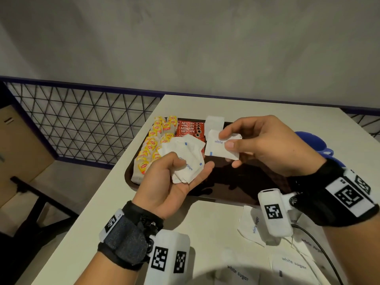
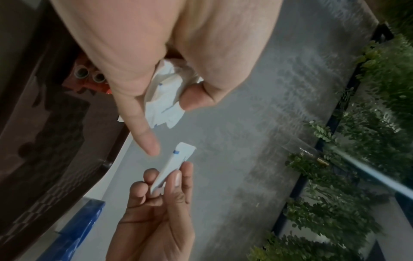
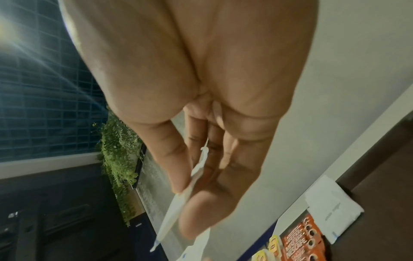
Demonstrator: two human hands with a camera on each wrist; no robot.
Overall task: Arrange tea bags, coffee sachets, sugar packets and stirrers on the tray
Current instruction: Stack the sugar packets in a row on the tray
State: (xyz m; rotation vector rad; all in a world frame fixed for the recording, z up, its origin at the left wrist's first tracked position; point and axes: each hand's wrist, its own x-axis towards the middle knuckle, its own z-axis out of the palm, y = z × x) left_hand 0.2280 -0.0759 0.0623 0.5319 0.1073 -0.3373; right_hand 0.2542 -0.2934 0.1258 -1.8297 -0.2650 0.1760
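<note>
At the bottom right of the head view, loose sugar packets [image 1: 251, 225] lie on the worktop [image 1: 211, 219], waiting their turn. Just above them, at centre frame, your left hand [image 1: 174, 183] is palm-up with its fingers curled round a fanned bundle of sugar packets [image 1: 183, 156], likely so you can feed from it one at a time. To its right, your right hand [image 1: 265, 145] pinches a single sugar packet [image 1: 221, 148] between thumb and fingers, held flat above the dark tray [image 1: 242, 182], probably to square it up before laying it down. Further up the frame, a small stack of white packets [image 1: 214, 123] already sits at the tray's far edge, so the one you hold most likely belongs there. Left of that stack lie the red coffee sachets [image 1: 190, 128], and left again the yellow tea bags [image 1: 153, 144], each kind in its own group. No stirrers show. A blue object [image 1: 310, 140] sits at the right, behind your hand.
</note>
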